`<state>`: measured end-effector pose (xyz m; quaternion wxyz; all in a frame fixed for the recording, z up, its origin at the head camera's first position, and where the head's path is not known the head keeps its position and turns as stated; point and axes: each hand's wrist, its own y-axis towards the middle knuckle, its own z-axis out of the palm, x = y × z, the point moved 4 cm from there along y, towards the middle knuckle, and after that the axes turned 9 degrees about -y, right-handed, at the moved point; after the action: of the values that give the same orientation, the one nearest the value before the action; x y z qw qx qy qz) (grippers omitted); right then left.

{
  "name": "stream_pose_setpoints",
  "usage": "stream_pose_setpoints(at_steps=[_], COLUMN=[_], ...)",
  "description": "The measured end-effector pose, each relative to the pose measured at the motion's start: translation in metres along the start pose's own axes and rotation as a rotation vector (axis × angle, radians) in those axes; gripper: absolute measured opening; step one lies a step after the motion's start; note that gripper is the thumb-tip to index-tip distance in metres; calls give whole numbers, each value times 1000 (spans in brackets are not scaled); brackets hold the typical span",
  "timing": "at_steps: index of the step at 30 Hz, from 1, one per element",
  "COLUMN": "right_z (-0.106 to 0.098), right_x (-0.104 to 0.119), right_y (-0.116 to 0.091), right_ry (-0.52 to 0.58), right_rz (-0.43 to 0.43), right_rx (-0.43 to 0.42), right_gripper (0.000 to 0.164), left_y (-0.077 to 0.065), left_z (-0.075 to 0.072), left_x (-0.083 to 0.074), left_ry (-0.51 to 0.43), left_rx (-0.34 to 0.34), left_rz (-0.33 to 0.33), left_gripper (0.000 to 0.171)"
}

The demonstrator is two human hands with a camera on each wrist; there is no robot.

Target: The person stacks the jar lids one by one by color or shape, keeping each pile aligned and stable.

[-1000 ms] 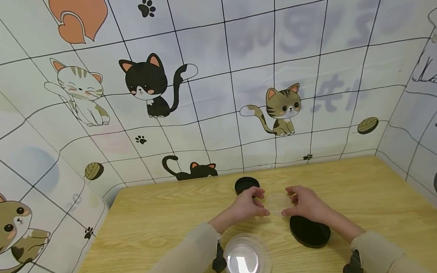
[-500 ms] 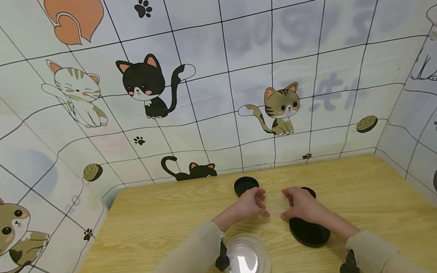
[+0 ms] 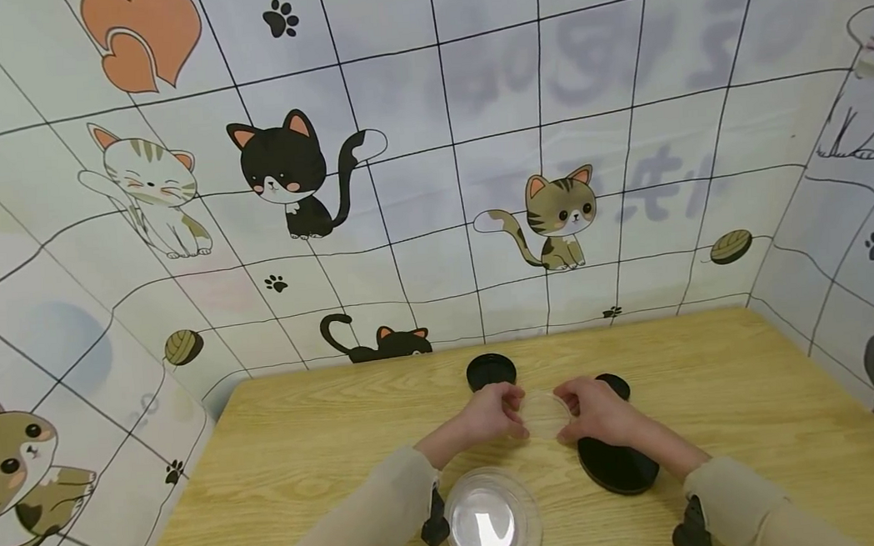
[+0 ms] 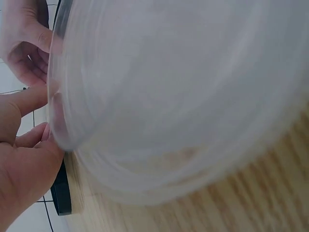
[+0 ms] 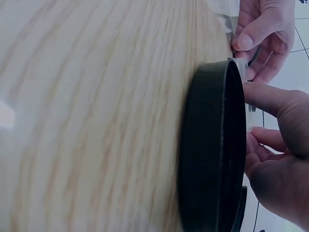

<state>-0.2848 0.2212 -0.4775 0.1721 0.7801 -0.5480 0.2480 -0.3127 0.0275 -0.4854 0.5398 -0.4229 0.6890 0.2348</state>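
Observation:
In the head view a small clear round plastic container stands on the table between both hands. My left hand holds its left side, thumb nearer me and fingers behind. Opposite, my right hand holds the right side with thumb and fingers curved around the wall. A large black round lid lies below the right hand; in the right wrist view its raised rim partly hides that container. Nearer me, by my left wrist, are wider clear round containers, one seeming nested in another, looming large in the left wrist view.
Behind my left hand lies a black lid with its hollow side up. Another small black lid shows just beyond my right hand. The wooden table ends at a wall covered in a cat-print sheet.
My right hand has moved left, closing around the small clear container, which has slid slightly left. The small black lid behind that hand has come into view.

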Motion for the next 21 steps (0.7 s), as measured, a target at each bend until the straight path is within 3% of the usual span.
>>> stream_pose_setpoints(at_steps=[4,10,15,21], right_z=[3,3,1,-6], right_x=[-1,1,6,21], right_y=[0,-2,-6,-17], right_ry=[20,61,78,132], right_rz=[19,-4,-35,-69], right_rx=[5,2,-35,-75], right_gripper=[68,67,65,67], left_y=[0,-3,-11,-33], left_z=[0,-2,-8,-14], left_x=[1,2,2,-9], left_ry=[37,14,-71,-190], left_rx=[-12,-40,-48,-35], left_rz=[16,37,43,57], left_gripper=[52,49,53,55])
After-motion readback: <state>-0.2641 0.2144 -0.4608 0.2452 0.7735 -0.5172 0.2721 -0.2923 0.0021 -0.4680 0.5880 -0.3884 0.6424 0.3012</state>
